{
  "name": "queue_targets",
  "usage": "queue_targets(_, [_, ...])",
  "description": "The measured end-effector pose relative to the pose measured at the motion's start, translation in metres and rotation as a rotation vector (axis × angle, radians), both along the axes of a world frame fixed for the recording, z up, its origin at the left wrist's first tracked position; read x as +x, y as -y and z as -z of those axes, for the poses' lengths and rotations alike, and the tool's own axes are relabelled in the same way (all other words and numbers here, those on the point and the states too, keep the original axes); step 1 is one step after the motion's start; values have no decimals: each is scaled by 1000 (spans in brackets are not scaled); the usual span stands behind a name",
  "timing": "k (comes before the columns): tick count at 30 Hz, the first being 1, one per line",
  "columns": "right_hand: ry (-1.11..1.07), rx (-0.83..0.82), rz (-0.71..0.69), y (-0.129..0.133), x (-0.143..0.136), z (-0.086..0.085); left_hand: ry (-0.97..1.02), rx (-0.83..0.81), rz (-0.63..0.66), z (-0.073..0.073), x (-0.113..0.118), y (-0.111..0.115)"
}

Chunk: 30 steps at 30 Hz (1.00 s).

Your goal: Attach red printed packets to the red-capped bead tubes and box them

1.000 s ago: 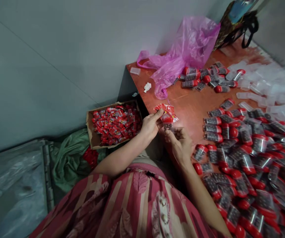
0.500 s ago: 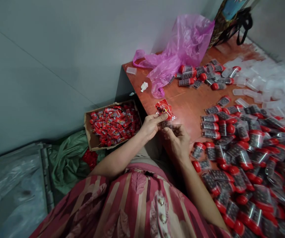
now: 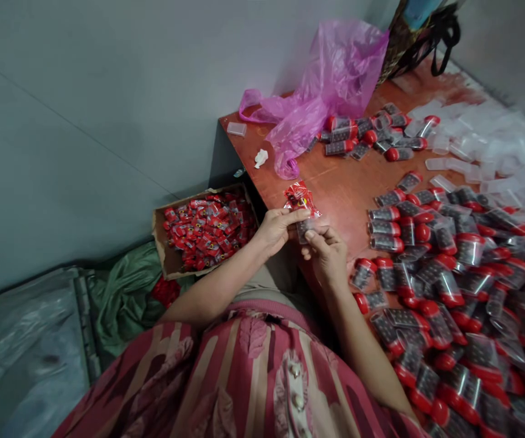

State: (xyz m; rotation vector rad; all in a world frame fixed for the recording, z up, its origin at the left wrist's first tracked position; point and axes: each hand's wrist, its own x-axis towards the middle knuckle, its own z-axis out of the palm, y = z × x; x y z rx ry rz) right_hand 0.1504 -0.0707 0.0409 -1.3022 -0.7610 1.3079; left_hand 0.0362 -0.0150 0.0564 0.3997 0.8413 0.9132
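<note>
As the left hand [image 3: 281,230] pinches a crinkly red packet [image 3: 297,192] between thumb and forefinger, the right hand [image 3: 328,252] grips a small clear case [image 3: 305,231] with dark contents, just below the packet, at the table's edge in front of a striped shirt [image 3: 239,371]; whether packet and case are joined cannot be told behind the fingers; to the left, an open cardboard box [image 3: 160,236] is filled with little red packets [image 3: 207,230] in clear film; beside it lie a crumpled green cloth [image 3: 128,301] and a grey, flat-topped thing [image 3: 29,353] with plastic on it; to the right, red-capped cases [image 3: 442,274], many showing dark, pale-dotted contents, heap up on the reddish tabletop [image 3: 348,188]; farther along are a white scrap [image 3: 261,159], a smaller group of such cases, and a pink plastic bag [image 3: 335,76], its contents unclear; translucent cases [image 3: 494,146] pile up to its right; at the back stand a woven container [image 3: 392,55] with something blue at its top and black straps [image 3: 445,42] beside it, against a grey wall [image 3: 107,91]
</note>
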Motion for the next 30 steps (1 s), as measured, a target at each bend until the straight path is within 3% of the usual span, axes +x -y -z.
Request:
queue_targets(2, [9, 3, -1, -1, 1, -1, 13, -5, 6, 0, 1, 0])
queue_targets(7, [272, 94, 43, 2, 5, -4, -40, 18, -22, -2, 5, 5])
queue_targets(12, [-7, -18, 31, 2, 0, -2, -97, 65, -48, -3, 5, 14])
queue_targets(18, [310, 127, 13, 8, -3, 6, -22, 19, -135, 1, 8, 12])
queue_targets(25, [-99, 4, 40, 10, -5, 6, -27, 75, 111, 2, 4, 21])
queue_targets(27, [-166, -6, 49, 8, -6, 6, -34, 105, 109, 3, 2, 23])
queue_targets(30, [-143, -12, 56, 7, -6, 6, -3, 107, 7, 6, 1, 22])
